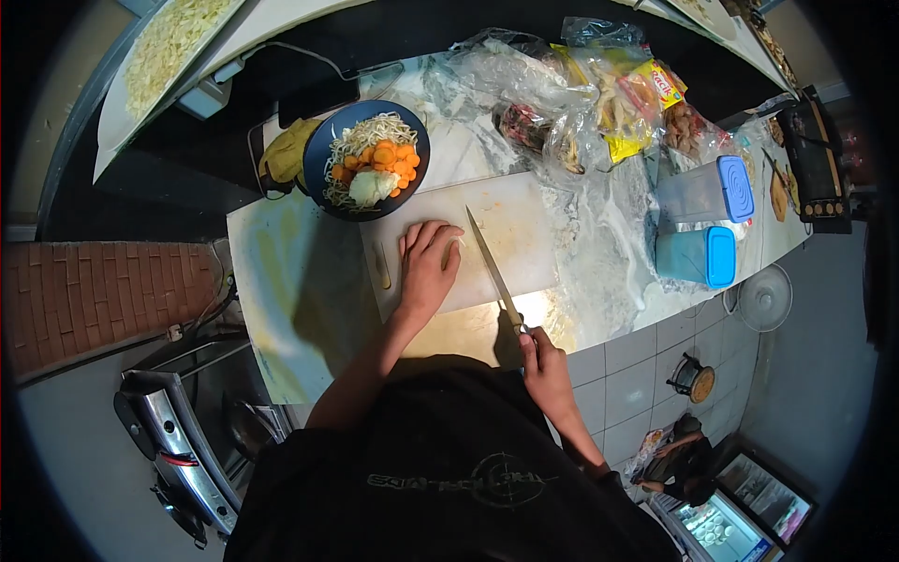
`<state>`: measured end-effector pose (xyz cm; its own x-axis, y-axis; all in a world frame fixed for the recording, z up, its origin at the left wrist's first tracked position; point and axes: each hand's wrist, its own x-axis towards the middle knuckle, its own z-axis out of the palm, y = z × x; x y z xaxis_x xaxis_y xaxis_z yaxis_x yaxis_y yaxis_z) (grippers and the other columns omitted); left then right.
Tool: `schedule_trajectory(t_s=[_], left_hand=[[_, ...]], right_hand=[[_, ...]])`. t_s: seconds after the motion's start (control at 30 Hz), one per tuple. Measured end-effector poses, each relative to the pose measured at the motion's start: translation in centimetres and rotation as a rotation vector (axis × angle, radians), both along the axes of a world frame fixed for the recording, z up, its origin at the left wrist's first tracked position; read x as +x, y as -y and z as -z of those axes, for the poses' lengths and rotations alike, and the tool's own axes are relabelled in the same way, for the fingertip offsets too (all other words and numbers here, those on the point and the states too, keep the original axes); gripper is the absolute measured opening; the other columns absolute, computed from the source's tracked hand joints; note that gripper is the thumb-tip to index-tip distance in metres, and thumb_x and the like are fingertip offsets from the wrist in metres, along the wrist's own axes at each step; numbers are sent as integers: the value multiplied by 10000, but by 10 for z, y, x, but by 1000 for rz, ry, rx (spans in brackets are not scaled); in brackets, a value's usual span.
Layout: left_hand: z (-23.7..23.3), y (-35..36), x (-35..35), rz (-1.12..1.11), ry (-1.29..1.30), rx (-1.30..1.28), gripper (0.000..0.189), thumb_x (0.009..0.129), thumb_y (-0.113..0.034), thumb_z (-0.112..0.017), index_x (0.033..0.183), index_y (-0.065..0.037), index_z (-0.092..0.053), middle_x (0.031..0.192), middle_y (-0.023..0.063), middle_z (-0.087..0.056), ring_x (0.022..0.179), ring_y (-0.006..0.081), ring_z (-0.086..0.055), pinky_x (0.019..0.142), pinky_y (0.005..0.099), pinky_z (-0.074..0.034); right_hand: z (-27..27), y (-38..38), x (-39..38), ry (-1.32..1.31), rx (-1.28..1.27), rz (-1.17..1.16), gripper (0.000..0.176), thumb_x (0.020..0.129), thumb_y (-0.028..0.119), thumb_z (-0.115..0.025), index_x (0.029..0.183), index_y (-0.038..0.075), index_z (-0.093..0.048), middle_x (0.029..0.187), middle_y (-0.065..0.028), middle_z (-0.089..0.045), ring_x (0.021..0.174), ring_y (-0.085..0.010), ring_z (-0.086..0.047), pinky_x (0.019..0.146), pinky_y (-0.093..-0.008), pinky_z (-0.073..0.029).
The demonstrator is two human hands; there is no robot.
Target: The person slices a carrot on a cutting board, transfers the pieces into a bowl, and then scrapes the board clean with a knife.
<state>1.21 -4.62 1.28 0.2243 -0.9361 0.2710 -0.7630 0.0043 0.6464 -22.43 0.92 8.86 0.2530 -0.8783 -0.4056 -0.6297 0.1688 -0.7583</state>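
My right hand [547, 375] grips the handle of a long kitchen knife [492, 262], its blade pointing away from me over the right part of a white cutting board [510, 215]. On the board's left part rests my left hand [431, 267], fingers bent and close together. A small pale bit shows by its fingertips; what lies under them is hidden. A thin yellowish-green piece [383, 267] lies left of that hand. Just beyond the board, a dark blue plate [323, 178] bears bean sprouts [361, 140], sliced carrots [384, 161] and a pale mound [373, 187].
Clear plastic bags [534, 80] and food packets [655, 84] crowd the marble-patterned table's far right. Two blue-lidded containers [688, 192] stand near the right edge. A yellowish cloth [286, 155] touches the plate's left side. Another person [688, 464] is at lower right.
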Motion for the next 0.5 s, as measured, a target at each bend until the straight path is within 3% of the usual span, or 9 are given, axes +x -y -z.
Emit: schedule_trajectory(t_s=[0.2, 0.3, 0.5], left_hand=[[0, -11, 0, 51, -32, -68, 228, 868, -132, -687, 1090, -86, -663, 1163, 60, -613, 1090, 268, -556, 936, 425, -410], [-1, -14, -2, 143, 143, -109, 229, 889, -182, -691, 1098, -88, -683, 1164, 54, -627, 1118, 258, -570, 979, 419, -418], [2, -14, 0, 138, 93, -168, 167, 864, -130, -713, 1010, -49, -723, 1129, 44, -693, 1125, 238, -609, 968, 399, -449]], right_hand=[[-7, 4, 6, -45, -10, -28, 234, 1050, 213, -504, 1011, -13, -555, 621, -259, -551, 607, -471, -587, 511, -474, -415], [-8, 8, 6, -59, -36, -43, 225, 1046, 203, -511, 1009, -15, -551, 629, -266, -559, 626, -483, -590, 514, -482, -419], [-9, 13, 5, -99, -63, -81, 196, 1033, 175, -533, 1010, -19, -549, 646, -271, -575, 654, -490, -597, 515, -487, -429]])
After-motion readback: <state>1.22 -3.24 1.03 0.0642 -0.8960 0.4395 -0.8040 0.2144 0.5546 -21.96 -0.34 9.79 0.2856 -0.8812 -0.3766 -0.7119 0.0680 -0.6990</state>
